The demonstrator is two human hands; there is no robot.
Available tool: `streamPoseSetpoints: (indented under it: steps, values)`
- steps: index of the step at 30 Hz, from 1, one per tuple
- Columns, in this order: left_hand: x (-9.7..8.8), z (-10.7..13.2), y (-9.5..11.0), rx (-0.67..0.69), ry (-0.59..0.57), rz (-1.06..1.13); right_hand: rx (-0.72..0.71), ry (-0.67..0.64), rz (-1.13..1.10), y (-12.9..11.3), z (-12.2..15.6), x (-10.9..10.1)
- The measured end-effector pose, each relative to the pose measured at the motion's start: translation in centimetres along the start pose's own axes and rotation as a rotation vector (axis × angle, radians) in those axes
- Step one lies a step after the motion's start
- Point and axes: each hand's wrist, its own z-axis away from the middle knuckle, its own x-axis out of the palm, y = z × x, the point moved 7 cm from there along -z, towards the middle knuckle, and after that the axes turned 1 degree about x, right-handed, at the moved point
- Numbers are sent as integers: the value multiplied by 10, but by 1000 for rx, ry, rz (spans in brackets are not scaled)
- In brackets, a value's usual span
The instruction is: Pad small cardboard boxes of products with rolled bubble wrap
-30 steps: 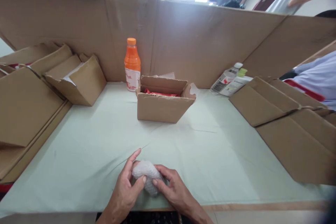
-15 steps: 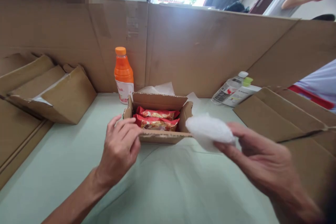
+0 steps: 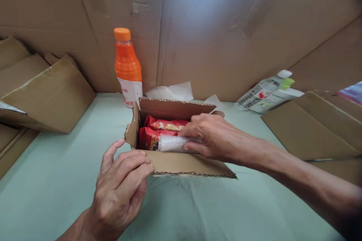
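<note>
A small cardboard box [image 3: 177,102] stands open on the table, its front flap [image 3: 186,163] tilted outward towards me. Two red snack packets [image 3: 165,124] lie side by side inside it. My right hand [image 3: 202,135] reaches into the box from the right, fingers and thumb closed on a folded white wrapping sheet [image 3: 172,143], which lies against the front packet. My left hand [image 3: 121,180] grips the flap's left end, with one finger touching the box's left side. The packets' right ends are hidden behind my right hand.
An orange drink bottle [image 3: 128,66] stands behind the box's left corner. White sheets [image 3: 172,91] lie behind the box. At the back right, a clear bottle [image 3: 264,89] leans beside a white carton [image 3: 278,101]. Cardboard boxes [image 3: 53,94] flank both sides; a tall cardboard wall [image 3: 215,41] rises behind.
My right hand has carried the white wrapping sheet leftward and down into the box. The front flap has folded outward under my left hand. The view has tilted down.
</note>
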Motion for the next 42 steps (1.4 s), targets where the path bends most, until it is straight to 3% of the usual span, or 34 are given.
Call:
streamPoseSetpoints:
  steps: [6, 11, 14, 16, 19, 20, 22, 23, 26, 28, 31, 35, 38, 40, 42]
  values:
    - [-1, 0, 0, -12, 20, 21, 29, -270, 126, -16, -21, 25]
    - [4, -6, -4, -13, 18, -6, -22, -249, 25, -19, -35, 26]
    - [3, -12, -6, -21, 47, -37, -85, -207, -134, -13, -29, 16]
    - [-3, -10, -8, -60, 123, -65, -78, -45, -275, 1, -5, -3]
    - [-14, 10, -23, -223, 252, -62, 196, 501, -379, 49, 72, -28]
    - [-14, 21, -32, -312, 256, -28, 372, 650, -389, 68, 104, -23]
    - [-4, 45, -54, -531, 192, 93, 616, 868, -537, 92, 156, 12]
    - [4, 58, -65, -637, 144, 165, 662, 834, -636, 95, 163, 40]
    - [31, 80, -86, -857, 63, 359, 625, 595, -781, 76, 133, 116]
    - [50, 79, -89, -926, 62, 473, 599, 562, -807, 60, 102, 140]
    - [77, 72, -76, -968, 80, 589, 619, 611, -855, 50, 82, 144]
    - [93, 87, -36, -939, 85, 593, 683, 626, -876, 50, 115, 141]
    - [81, 120, -18, -976, 92, 553, 674, 608, -866, 44, 126, 146]
    - [55, 149, -21, -1079, 167, 503, 574, 559, -886, 26, 103, 149]
    - [17, 180, -30, -1201, 297, 436, 429, 488, -923, -5, 59, 148]
